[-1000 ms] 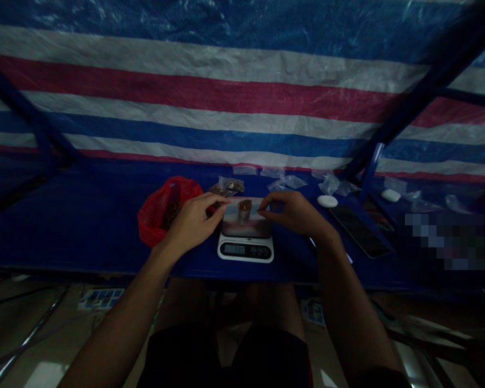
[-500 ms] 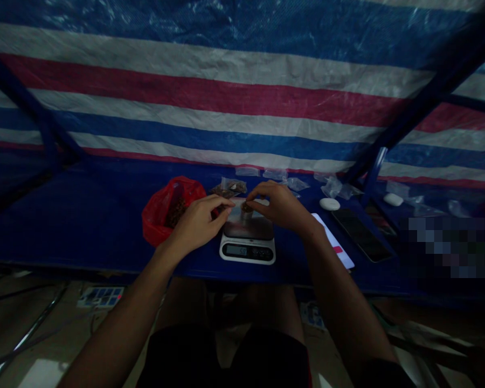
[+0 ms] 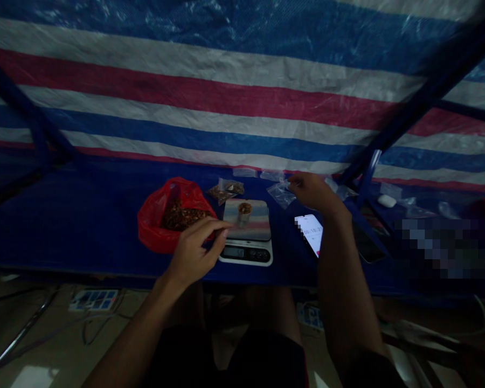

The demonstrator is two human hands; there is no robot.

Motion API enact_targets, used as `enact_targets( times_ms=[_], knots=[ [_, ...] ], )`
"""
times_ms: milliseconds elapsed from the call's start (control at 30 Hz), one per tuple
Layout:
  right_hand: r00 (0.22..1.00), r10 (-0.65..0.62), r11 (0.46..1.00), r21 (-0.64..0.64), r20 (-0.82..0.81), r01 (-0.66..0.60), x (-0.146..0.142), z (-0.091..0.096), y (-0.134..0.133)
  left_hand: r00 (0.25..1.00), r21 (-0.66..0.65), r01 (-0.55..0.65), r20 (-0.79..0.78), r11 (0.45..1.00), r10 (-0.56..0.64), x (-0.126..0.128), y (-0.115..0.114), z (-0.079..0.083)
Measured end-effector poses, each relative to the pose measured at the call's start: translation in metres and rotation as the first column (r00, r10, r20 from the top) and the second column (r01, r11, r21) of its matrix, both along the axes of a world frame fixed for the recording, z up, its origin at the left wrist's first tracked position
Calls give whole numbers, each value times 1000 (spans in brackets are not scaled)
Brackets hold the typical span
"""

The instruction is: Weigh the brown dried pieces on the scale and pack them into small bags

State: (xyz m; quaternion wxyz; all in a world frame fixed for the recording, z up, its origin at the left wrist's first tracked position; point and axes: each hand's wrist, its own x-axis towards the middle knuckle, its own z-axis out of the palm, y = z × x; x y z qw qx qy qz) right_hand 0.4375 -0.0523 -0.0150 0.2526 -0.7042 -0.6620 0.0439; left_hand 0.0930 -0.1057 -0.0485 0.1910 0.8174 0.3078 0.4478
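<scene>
The right hand [image 3: 309, 191] has left the filled cup [image 3: 244, 214] untouched on the digital scale [image 3: 261, 229] mid-frame for a plastic bag [image 3: 282, 196], hold unclear; the left hand [image 3: 197, 250], half-open, seems empty.

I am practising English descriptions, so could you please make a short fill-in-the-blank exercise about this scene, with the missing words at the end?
1. A small cup of brown pieces stands on a digital ____.
2. The open bag to the cup's left is ____.
3. The hand nearest this bag is the person's ____ one.
4. The lit-up phone lies to the ____ of the cup.

Missing words: scale; red; left; right.
</scene>
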Motion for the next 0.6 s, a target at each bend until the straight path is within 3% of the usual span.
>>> enact_targets(
  times_ms=[100, 167, 300, 367, 467, 533, 600],
  knots=[
    [991, -83, 990, -103, 108, 94, 2, -16, 11, 997, 13, -45, 55, 999, 44, -1, -11, -14],
    [987, -94, 994, -35, 130, 99, -10, -21, 16, 996, 9, -67, 63, 998, 67, -2, -13, -16],
    [973, -144, 989, 44, 180, 138, -42, -23, 17, 998, -13, -64, 25, 998, 65, 0, 3, 9],
    [956, -181, 982, -9, 232, 188, -50, -24, 15, 997, -24, -76, -23, 997, 75, 6, 26, 28],
    [942, -193, 967, -110, 275, 230, -53, -27, 12, 966, -40, 29, -254, 999, -38, 27, 77, 49],
    [943, -190, 963, -135, 273, 233, -52, -29, 12, 890, -88, 125, -430, 988, -151, 46, 114, 54],
    [943, -200, 963, -124, 266, 239, -51, -31, 13, 761, -186, 208, -586, 960, -279, 65, 144, 55]
  ],
)
